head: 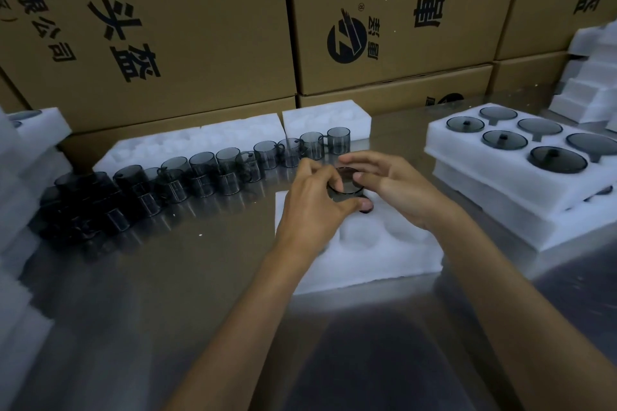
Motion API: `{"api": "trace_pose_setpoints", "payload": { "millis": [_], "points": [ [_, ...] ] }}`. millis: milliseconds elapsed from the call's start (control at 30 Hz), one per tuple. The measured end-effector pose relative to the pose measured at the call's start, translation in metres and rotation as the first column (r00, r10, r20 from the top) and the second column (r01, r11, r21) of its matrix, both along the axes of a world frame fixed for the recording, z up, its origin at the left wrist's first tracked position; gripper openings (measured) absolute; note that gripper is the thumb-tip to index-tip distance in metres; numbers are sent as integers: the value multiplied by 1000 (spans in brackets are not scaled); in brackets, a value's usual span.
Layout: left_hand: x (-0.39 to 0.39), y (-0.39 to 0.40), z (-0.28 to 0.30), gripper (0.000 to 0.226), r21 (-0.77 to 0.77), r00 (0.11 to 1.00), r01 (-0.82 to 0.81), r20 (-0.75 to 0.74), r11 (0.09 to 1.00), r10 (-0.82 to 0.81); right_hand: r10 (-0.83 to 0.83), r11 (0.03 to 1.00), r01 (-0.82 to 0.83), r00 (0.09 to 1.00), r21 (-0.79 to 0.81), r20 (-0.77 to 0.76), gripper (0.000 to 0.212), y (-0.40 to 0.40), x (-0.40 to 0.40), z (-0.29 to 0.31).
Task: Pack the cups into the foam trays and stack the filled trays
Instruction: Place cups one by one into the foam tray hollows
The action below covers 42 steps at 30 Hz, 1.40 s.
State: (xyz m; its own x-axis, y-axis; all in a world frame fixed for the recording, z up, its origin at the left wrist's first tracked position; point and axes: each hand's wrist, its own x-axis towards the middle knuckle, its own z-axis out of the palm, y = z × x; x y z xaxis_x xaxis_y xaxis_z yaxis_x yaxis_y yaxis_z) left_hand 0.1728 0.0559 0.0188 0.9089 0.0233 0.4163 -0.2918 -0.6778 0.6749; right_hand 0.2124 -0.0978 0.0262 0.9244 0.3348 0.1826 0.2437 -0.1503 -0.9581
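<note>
Before cardboard boxes [150, 27] printed "头盔", both hands, left hand [309, 207] and right hand [397, 192], pinch one dark cup [345, 188] with curled fingers over a foam tray [374, 253].

Left hand [312, 207] — back turned up, fingers curled inward, thumb extended toward the right; a closed grip is formed around a small dark round item. Left forearm is seen bare, rising from the lower centre. Right hand [397, 188] — fingers spread and lightly bent, fingertips set against the same item from the opposite side. Right forearm is extended bare from the lower right corner.
</note>
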Motion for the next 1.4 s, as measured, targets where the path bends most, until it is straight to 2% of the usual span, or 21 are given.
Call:
{"api": "trace_pose_setpoints", "payload": {
  "millis": [67, 233, 400, 533, 633, 733, 767, 833, 867, 933, 1033, 1200, 1333, 1400],
  "points": [
    [0, -1, -2, 46, 25, 1000, -14, 13, 1000, 14, -43, 992, 49, 997, -114, 57, 32, 0, 0, -1],
    [2, 6, -4, 32, 101, 996, -60, 69, 993, 53, -78, 892, 156, 978, -424, 195, 26, -10, 6, -3],
    [7, 11, -11, 27, 250, 987, -136, -52, 959, 153, -29, 757, 167, 974, -631, 223, 31, -11, 8, -9],
    [9, 13, -10, 26, 215, 985, -113, -107, 970, 139, -45, 730, 171, 978, -662, 203, 30, -9, 6, -7],
    [11, 18, -5, 12, 178, 982, -77, -157, 981, 105, -12, 677, 140, 984, -723, 179, 30, -11, 6, -1],
    [15, 16, -6, 7, 176, 982, -89, -151, 980, 116, 96, 765, -64, 995, -641, 14, 26, -14, 17, 9],
    [17, 14, -7, 8, 189, 983, -105, -129, 976, 131, 69, 798, -41, 997, -601, 25, 23, -12, 29, 12],
    [19, 11, -11, 8, 222, 986, -121, -86, 967, 143, -86, 830, 132, 990, -541, 109, 26, -5, 64, 15],
    [19, 10, -12, 8, 233, 988, -117, -73, 965, 137, -172, 824, 217, 976, -524, 134, 32, 1, 87, 15],
    [19, 11, -15, 9, 241, 991, -112, -46, 964, 127, -264, 794, 286, 957, -536, 120, 45, 12, 127, 14],
    [19, 13, -17, 9, 237, 992, -120, -8, 964, 125, -283, 742, 280, 954, -609, 93, 52, 25, 175, 2],
    [21, 15, -21, 10, 225, 991, -132, 0, 965, 136, -265, 639, 314, 947, -702, 183, 31, 33, 203, -27],
    [22, 16, -21, 10, 215, 991, -128, 6, 968, 130, -312, 525, 390, 915, -756, 255, 60, 26, 198, -23],
    [22, 17, -21, 10, 208, 991, -128, -4, 970, 132, -320, 517, 407, 908, -753, 272, 58, 16, 188, -17]
  ]
}}
